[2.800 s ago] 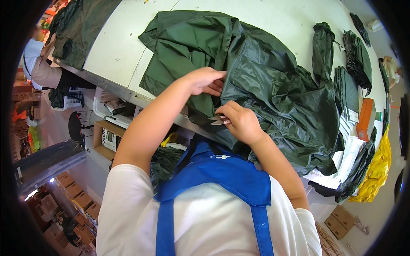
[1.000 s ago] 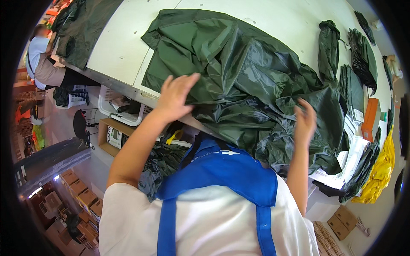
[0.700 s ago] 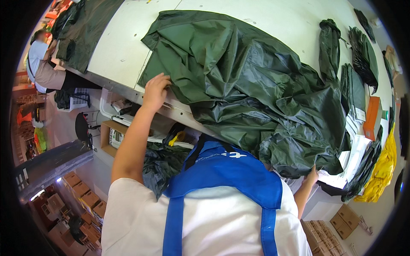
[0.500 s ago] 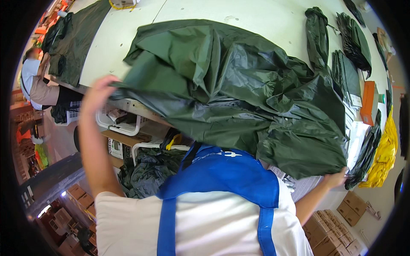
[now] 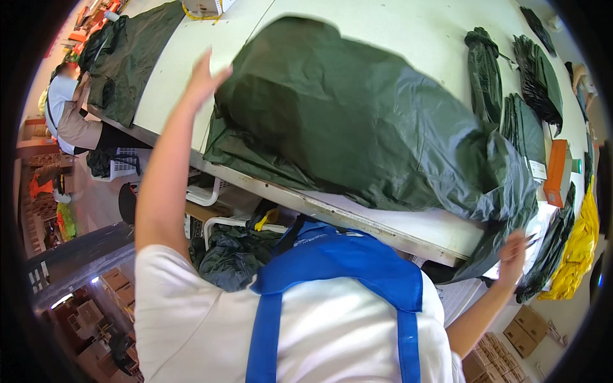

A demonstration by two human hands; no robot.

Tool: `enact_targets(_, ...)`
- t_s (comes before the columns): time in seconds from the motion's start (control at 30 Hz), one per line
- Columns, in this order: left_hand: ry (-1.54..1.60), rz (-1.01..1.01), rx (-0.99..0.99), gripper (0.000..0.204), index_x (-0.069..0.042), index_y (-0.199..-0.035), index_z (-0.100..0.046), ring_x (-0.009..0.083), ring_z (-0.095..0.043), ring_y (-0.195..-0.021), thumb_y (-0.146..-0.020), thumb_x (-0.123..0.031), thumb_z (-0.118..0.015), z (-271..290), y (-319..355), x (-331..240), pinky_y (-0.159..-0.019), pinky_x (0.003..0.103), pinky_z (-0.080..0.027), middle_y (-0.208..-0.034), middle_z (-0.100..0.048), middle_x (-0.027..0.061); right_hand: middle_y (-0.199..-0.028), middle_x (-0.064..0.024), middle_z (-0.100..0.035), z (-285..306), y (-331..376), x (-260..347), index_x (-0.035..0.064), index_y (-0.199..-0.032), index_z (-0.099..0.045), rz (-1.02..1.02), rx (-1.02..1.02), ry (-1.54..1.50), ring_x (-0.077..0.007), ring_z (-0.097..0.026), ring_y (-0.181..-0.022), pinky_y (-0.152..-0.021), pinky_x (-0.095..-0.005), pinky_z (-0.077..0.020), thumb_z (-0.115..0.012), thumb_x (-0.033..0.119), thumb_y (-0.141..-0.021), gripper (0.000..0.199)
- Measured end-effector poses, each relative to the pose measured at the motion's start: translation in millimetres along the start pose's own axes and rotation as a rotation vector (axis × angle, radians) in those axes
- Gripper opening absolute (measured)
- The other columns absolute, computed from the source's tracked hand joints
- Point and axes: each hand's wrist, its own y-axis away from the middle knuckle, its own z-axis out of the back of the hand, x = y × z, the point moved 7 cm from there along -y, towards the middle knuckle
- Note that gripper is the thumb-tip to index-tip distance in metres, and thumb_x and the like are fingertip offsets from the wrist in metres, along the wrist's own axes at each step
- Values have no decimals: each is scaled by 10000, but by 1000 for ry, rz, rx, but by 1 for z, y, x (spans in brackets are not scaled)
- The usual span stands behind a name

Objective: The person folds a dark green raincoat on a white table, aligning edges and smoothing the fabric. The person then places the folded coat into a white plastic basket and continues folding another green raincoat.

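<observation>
Across the white worktable (image 5: 377,29) spreads a large dark green, shiny waterproof cloth (image 5: 345,121), its far edge raised and billowing. Beside its left end my left hand (image 5: 207,80) is lifted, fingers apart and holding nothing. My right hand (image 5: 511,256) is closed near the table's right corner, next to the part of the cloth that hangs over the front edge. A small, thin, pointed tool (image 5: 530,240) sticks out of it; its kind is too small to make out. Whether these fingers also touch the cloth cannot be told.
Folded dark green bundles (image 5: 535,83) lie at the right, near an orange box (image 5: 557,172) and a hanging yellow cloth (image 5: 576,246). Below the table, a white basket holds more dark cloth (image 5: 236,255). At the far left sits another person (image 5: 70,108) beside a spread green cloth (image 5: 137,60).
My left hand has let go of the cloth's left edge and moved up and away. The cloth has swung farther onto the table, baring the front edge. My right hand has shifted slightly.
</observation>
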Motion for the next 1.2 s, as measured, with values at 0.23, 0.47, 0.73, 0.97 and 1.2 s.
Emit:
enact_targets(0.23, 686, 509, 116, 381, -62, -1154, -552, 128, -546, -854, -868, -300, -630, -63, 77, 98, -757, 280, -424, -962, -617, 33, -1338, -211, -455, -22, 56, -158, 128, -959, -588, -1, -276, -659, -376, -457, -1218, -980, -470, -430, -498, 333, -952, 225)
enact_targets(0.47, 481, 576, 654, 297, -114, -1082, -589, 80, -537, -718, -836, -259, -671, -44, 78, 70, -616, 247, -417, -905, -614, -26, -1219, -210, -484, 118, 8, -148, 149, -1115, -611, 270, -573, -807, -340, -520, -1066, -895, -461, -462, -457, 328, -962, 282)
enact_targets(0.73, 840, 118, 47, 353, -82, -1194, -587, 121, -507, -1114, -929, -308, -531, 87, -29, 3, -951, 332, -386, -1155, -604, 24, -1002, -119, -568, 101, -11, 58, -17, -1239, -530, 600, -758, 61, -181, -539, -925, -850, -280, -478, -455, 171, -965, 341)
enact_targets(0.97, 550, 506, -2, 297, -77, -1062, -577, 168, -553, -881, -908, -329, -551, -18, 52, 74, -746, 353, -486, -999, -573, 51, -1040, -163, -525, 77, -45, 62, -81, -1242, -507, 516, -850, 119, -269, -544, -1046, -988, -361, -459, -464, 126, -965, 348)
enact_targets(1.2, 551, 660, 353, 347, -59, -1158, -533, 221, -574, -917, -823, -108, -607, -86, 112, 99, -761, 378, -495, -1054, -593, 89, -1208, -212, -479, 88, -49, 47, -118, -1232, -481, 479, -835, 136, -292, -525, -1095, -967, -360, -486, -487, 152, -961, 382)
